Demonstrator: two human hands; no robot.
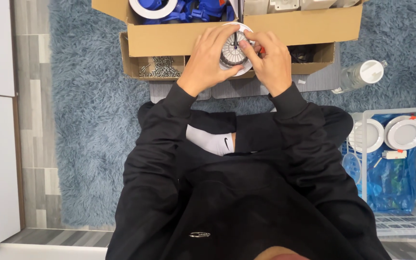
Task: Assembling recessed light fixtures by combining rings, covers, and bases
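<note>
**A:** Hands status?

**B:** Both on the round lamp, held over the box. Left hand fingers wrap its left rim, right hand fingers pinch a thin dark tool at its middle.

**A:** Around it?

**B:** Screws in the box, bottle on the rug, more lamps in a basket to the right.

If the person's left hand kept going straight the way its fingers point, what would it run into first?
The left hand points up and away from the body, already cupping the round light fitting. Past that it would probably meet the cardboard box wall just behind, though depth is hard to judge from above.
</note>
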